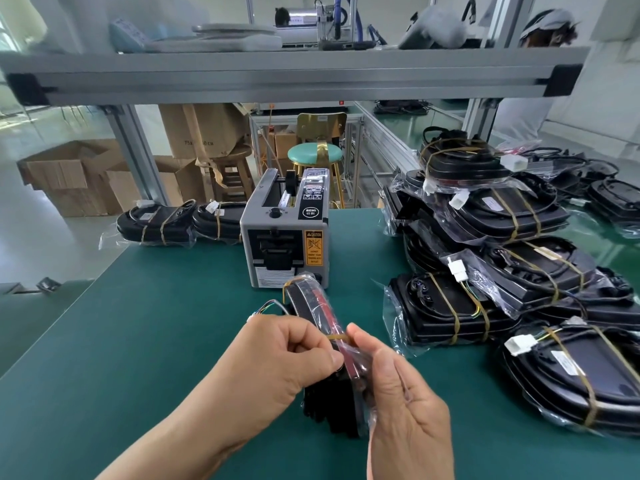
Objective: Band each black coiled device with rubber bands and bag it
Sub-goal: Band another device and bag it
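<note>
A black coiled device (313,311) in a clear plastic bag stands on its edge above the green table, held between both hands. One yellow rubber band (290,283) circles its far end. A second rubber band (338,337) is stretched across the near part. My left hand (287,358) pinches that band and the device's left side. On the right side, my right hand (398,393) holds the bag with its thumb up by the band. Thin coloured wires (268,306) stick out at the device's left.
A grey tape dispenser (285,233) stands just behind the device. A big heap of banded, bagged devices (502,265) fills the right of the table. Two more bagged devices (173,220) lie at the far left. Cardboard boxes (72,174) and a stool (314,155) stand beyond the table.
</note>
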### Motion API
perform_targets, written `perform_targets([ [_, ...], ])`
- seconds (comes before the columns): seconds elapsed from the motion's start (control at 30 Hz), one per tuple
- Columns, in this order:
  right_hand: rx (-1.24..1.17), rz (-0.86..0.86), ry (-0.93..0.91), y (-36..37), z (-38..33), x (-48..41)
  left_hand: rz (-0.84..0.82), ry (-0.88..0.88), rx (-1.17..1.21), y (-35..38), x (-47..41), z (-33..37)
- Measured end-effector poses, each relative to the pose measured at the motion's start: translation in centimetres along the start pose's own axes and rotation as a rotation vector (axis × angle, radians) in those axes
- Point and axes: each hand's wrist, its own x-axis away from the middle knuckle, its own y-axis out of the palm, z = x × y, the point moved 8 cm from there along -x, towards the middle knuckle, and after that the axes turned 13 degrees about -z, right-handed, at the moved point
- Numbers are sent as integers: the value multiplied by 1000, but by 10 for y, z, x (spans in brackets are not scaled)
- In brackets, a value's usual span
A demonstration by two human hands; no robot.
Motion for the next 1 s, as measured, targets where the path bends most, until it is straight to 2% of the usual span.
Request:
perform_targets([
  [0.53, 6, 12, -38, -1, -1, 0, 52, 74, -74, 3, 3, -3],
  [0.67, 18, 24, -43, -2, 0, 0, 172, 96, -166, 0, 9, -9],
  [0.83, 30, 43, -52, -1, 0, 1, 307, 74, -126, 0, 9, -14],
  [1.0, 22, 39, -50, -4, 1, 0, 260, 69, -91, 6, 8, -11],
])
